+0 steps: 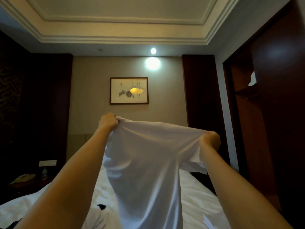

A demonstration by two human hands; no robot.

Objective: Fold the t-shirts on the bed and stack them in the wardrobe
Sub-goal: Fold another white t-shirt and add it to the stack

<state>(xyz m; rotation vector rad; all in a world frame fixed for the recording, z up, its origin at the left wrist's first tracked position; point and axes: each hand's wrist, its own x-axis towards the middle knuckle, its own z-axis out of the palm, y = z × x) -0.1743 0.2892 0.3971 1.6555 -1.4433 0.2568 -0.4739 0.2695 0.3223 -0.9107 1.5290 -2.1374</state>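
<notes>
White t-shirt point(145, 162) in both fists

Both bare arms stretch forward and upward from the bottom of the view, spread apart. The left arm point(71, 176) runs in from the lower left with its wrist nearly straight. The left hand point(107, 121) is bunched into a fist with its back towards the camera, fingers curled round one top corner of the white t-shirt point(148, 162). The right arm point(234, 187) runs in from the lower right. The right hand point(210, 140) sits a little lower than the left, also fisted, gripping the other top corner. The hands are well apart, with the cloth pulled taut between them.
</notes>
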